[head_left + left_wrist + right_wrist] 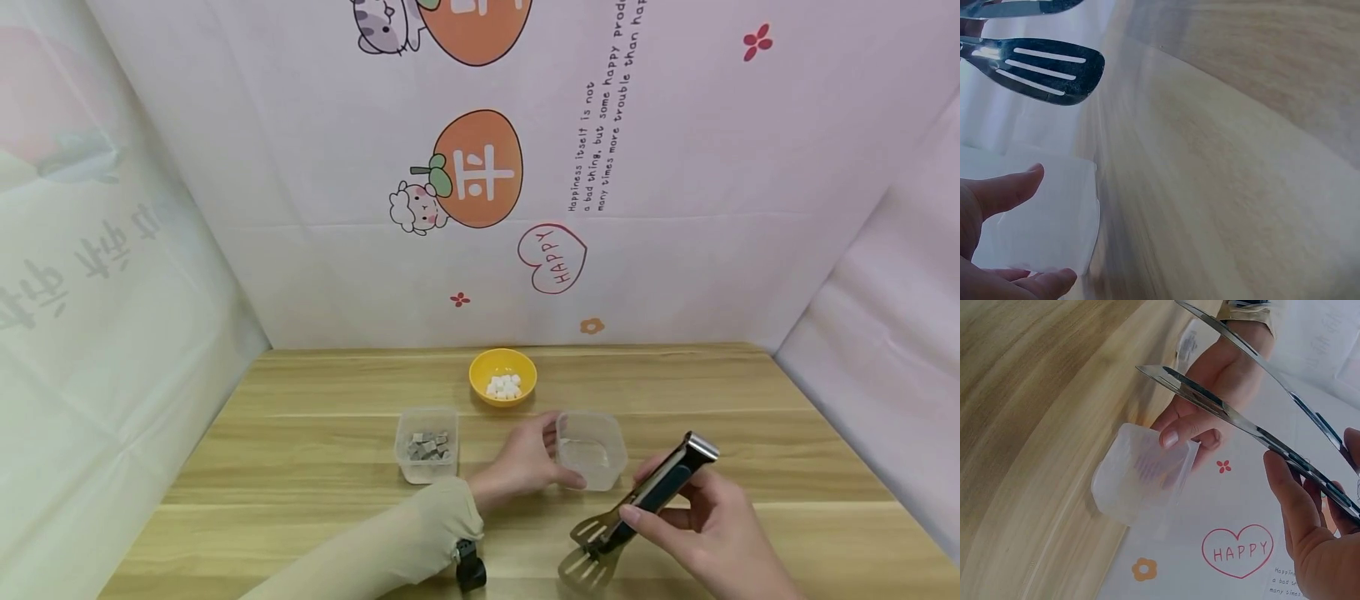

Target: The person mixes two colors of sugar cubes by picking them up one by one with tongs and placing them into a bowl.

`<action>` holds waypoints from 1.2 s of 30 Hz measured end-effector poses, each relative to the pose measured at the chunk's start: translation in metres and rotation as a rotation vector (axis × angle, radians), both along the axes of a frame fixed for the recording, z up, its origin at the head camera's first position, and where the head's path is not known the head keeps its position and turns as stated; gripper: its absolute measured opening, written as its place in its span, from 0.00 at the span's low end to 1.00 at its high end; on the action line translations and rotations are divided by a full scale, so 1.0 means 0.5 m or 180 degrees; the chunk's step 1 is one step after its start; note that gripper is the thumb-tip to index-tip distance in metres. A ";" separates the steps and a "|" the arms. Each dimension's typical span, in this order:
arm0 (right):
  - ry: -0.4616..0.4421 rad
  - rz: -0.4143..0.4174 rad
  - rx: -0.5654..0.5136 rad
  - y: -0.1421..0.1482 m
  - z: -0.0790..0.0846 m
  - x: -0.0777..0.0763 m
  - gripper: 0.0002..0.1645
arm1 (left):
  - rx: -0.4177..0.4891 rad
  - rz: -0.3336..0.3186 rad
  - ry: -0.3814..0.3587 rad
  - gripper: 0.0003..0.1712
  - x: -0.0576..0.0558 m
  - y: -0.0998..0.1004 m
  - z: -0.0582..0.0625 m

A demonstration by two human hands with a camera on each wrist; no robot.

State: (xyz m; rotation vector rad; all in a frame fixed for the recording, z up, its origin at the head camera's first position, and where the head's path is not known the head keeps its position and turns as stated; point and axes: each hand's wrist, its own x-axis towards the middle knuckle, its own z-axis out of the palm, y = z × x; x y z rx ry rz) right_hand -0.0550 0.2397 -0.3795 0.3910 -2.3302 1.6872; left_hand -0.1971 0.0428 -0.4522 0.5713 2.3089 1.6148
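Observation:
My left hand (525, 458) holds a clear plastic container (592, 454) from its left side, thumb at the near side and fingers at the far side. The right wrist view shows this container (1141, 478) with the left thumb against its wall; nothing is visible inside it. In my right hand (712, 521) is a pair of metal tongs (652, 492) with slotted, spatula-like ends. The tongs' ends point down and toward me, spread apart, near the container's front right. One slotted end (1054, 69) shows in the left wrist view above the left hand.
Left of the left hand stands another clear container (427, 471) with several small greyish cubes (429, 447). A yellow bowl (480, 383) with several white cubes (504, 386) sits farther back. Behind the wooden table (315, 450) hangs a printed white cloth (337, 275); more cloth hangs at both sides.

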 end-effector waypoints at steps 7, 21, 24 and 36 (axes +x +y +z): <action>-0.0114 -0.0189 0.0307 0.002 0.002 0.001 0.20 | -0.0017 0.0013 0.0018 0.56 -0.003 0.015 0.000; -0.0084 -0.0087 0.0186 -0.006 0.008 -0.006 0.20 | 0.0032 -0.0146 0.0203 0.65 0.011 -0.042 0.103; -0.0067 -0.0065 0.0151 -0.011 0.013 -0.007 0.19 | 0.0240 -0.0225 0.0180 0.59 0.016 -0.082 0.146; 0.0103 -0.0105 0.0213 -0.032 0.024 -0.018 0.22 | 0.0381 -0.0083 0.0704 0.44 0.019 -0.327 0.200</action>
